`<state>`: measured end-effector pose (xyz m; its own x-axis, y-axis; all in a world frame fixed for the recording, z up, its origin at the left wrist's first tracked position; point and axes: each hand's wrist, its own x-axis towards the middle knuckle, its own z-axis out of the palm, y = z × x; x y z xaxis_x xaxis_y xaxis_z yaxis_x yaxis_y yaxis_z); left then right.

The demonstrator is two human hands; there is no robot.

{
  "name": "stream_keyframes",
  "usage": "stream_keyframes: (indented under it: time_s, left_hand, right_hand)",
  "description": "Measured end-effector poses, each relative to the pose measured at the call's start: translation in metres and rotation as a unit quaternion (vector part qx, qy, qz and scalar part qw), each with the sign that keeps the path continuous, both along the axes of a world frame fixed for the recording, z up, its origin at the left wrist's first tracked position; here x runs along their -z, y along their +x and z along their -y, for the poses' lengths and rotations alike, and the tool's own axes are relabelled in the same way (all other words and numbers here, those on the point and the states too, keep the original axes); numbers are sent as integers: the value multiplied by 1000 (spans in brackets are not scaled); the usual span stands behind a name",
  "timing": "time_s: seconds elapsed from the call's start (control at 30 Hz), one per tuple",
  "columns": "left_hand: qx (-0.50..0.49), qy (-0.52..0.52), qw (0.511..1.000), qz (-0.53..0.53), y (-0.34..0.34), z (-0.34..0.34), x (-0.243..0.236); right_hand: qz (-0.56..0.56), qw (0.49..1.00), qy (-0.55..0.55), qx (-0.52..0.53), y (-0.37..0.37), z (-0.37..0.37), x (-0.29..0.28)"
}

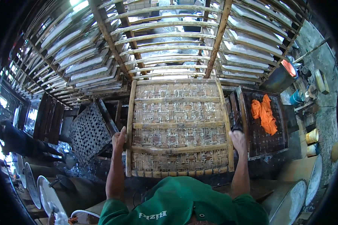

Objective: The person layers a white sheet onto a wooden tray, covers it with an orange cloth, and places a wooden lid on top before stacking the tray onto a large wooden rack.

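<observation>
A large rectangular woven bamboo panel (176, 111) with light wooden crossbars lies in front of me. My left hand (119, 138) is closed at its left edge and my right hand (238, 137) is closed at its right edge, both gripping the sides. The fingertips are partly hidden. A dark, small object, too unclear to name, is just above my right hand.
Slatted racks (75, 71) with pale sheets surround the back. A dark woven tray (88, 131) tilts at left; orange cloth (263, 114) lies in a dark tray (264, 144) at right. Metal drums (64, 191) line both near sides. A person (17, 138) in dark clothing is at far left.
</observation>
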<state>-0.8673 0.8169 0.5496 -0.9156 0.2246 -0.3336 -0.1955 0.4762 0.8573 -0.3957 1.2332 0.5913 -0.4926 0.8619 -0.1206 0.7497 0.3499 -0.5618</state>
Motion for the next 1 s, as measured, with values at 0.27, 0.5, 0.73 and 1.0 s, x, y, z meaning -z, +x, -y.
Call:
stream_keyframes:
  time_s: [0.27, 0.5, 0.73, 1.0]
  left_hand:
    - [120, 36, 957, 261, -36, -36, 20]
    - [101, 126, 952, 260, -28, -39, 9]
    - [73, 117, 954, 267, -27, -44, 14]
    - [48, 114, 961, 246, -24, -43, 17]
  right_hand:
    - [-197, 938, -277, 74, -86, -55, 20]
    - [-218, 907, -350, 87, -80, -62, 28]
    - [-224, 904, -351, 96, -87, -58, 20]
    - [-196, 923, -307, 126, -88, -49, 17]
